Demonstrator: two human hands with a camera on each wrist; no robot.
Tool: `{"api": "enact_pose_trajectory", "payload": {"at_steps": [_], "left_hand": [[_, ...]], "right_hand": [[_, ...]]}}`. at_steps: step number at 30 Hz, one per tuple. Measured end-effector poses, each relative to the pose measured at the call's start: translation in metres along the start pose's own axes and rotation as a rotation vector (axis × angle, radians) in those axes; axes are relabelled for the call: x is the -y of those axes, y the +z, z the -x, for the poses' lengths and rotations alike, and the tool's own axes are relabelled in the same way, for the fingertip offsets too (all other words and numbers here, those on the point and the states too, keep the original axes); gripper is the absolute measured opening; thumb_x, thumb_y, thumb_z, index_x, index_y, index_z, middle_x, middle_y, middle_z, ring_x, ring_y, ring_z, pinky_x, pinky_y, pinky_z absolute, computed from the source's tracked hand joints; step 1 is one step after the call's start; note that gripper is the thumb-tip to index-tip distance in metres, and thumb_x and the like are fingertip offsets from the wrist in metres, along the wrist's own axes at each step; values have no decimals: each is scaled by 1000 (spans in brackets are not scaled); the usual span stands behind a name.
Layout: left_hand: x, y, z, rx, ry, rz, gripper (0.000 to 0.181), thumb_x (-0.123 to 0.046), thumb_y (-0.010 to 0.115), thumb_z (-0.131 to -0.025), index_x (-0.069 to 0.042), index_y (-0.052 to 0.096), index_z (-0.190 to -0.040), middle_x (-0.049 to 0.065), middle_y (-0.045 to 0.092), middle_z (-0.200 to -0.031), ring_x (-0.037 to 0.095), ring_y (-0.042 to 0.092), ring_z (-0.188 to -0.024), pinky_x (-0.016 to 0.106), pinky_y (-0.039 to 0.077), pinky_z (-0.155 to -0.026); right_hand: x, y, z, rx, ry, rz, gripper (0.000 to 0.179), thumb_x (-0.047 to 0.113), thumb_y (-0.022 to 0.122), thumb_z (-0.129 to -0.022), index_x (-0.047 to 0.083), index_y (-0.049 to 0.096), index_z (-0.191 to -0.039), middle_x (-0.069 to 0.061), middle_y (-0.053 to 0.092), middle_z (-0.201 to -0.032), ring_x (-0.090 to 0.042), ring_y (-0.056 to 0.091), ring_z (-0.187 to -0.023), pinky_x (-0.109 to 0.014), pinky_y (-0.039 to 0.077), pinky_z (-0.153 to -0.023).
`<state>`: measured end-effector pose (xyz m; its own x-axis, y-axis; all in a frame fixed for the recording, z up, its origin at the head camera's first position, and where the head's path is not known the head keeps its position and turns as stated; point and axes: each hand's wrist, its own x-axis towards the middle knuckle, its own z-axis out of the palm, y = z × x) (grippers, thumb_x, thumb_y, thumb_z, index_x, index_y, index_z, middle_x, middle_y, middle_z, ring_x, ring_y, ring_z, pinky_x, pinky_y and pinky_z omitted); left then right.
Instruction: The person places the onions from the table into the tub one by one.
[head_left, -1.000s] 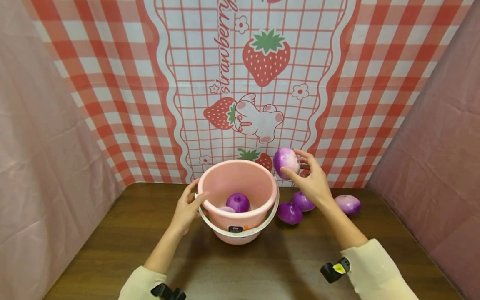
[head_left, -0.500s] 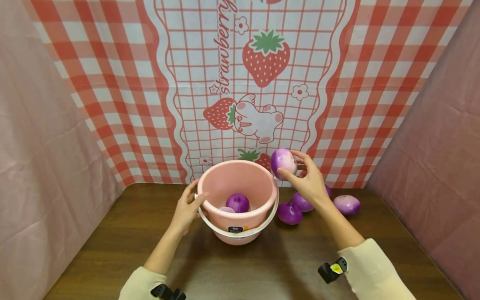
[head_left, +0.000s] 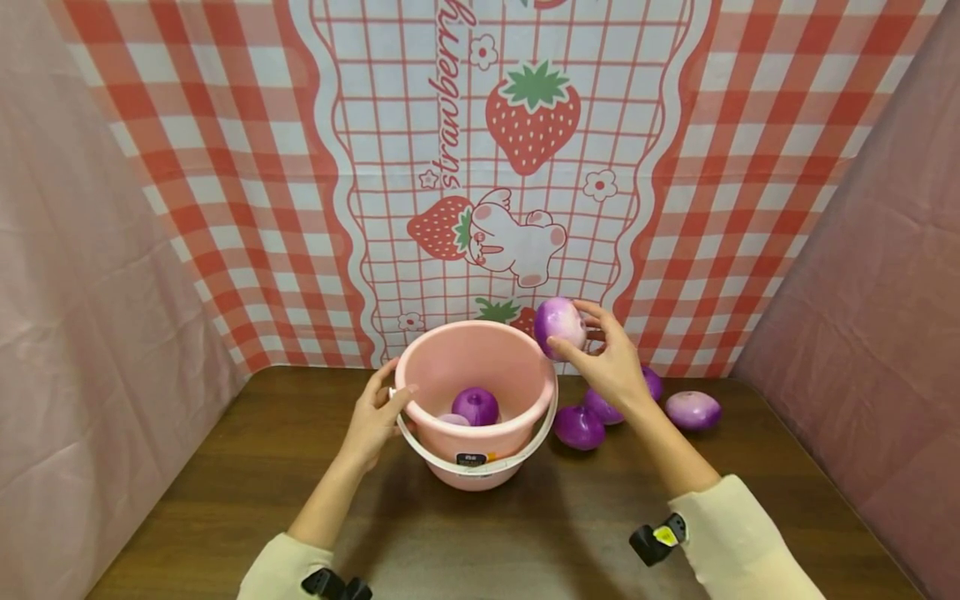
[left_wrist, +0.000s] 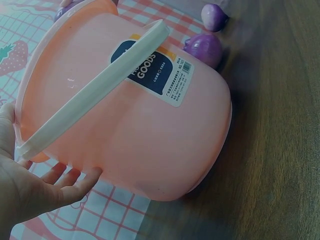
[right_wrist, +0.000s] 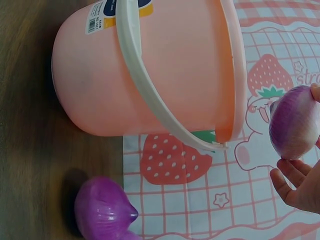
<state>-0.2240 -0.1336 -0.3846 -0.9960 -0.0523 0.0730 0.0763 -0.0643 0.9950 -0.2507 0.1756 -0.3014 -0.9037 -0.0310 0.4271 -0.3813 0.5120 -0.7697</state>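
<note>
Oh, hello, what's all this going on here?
Someone is handling onions and a bucket with bare hands. The left hand holds the pink bucket by the left side of its rim. The right hand grips a purple-and-white onion up near the rim's right side; that one isn't inside the bucket. Two onions can be seen in it, and four loose onions lie to its right on the wooden table.
</note>
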Motion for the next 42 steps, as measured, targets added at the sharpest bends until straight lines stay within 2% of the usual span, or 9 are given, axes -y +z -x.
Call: {"api": "enact_pose_trajectory", "payload": {"at_steps": [18, 29, 42], "left_hand": [[0, 0, -1, 1, -2, 6, 58, -11, 58, -91, -21, 35, -143, 21, 54, -110, 9, 61, -71, 30, 60, -63], [1, 1, -1, 3, 1, 4, 57, -12, 59, -91, -21, 35, -143, 19, 55, -107, 9, 60, -69, 29, 59, -63], [0, 1, -1, 0, 0, 6, 57, -13, 59, -91, -21, 36, -143, 15, 56, -102, 9, 59, -67, 30, 59, -62]], "right_hand": [[2, 11, -2, 37, 7, 7, 66, 39, 73, -79, 21, 45, -136, -14, 52, -125, -30, 55, -107, -36, 53, -77], [5, 19, -2, 48, 13, 15, 66, 43, 73, -77, 24, 45, -134, -13, 52, -124, -30, 55, -107, -43, 53, -81], [6, 29, -1, 66, -12, 22, 66, 40, 75, -77, 23, 46, -133, -13, 53, -122, -30, 55, -107, -43, 52, -83]]}}
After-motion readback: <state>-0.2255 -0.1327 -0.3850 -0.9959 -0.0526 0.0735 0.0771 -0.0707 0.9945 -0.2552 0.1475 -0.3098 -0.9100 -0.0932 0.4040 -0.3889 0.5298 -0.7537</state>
